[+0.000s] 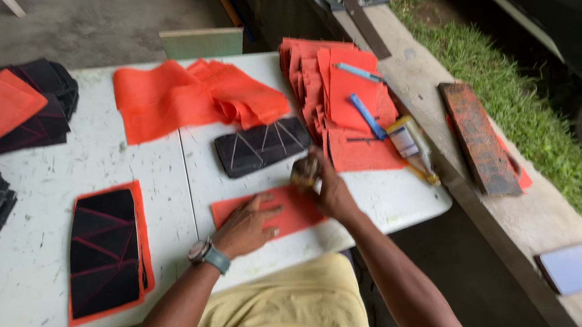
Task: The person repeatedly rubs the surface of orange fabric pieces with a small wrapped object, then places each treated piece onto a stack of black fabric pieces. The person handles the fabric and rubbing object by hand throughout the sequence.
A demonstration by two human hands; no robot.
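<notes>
Hands working an orange fabric piece (270, 213) on the white surface (38, 262)
Left hand (246, 225) is pressing flat, fingers spread, on the piece; right hand (327, 186) is gripping a small dark object (305, 170) at its edge.

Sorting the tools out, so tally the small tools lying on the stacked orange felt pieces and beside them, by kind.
Blue pens on the stacked orange felt pieces: 2
Flat pale-bristled paintbrushes beside the stack: 1
Total: 3
</notes>
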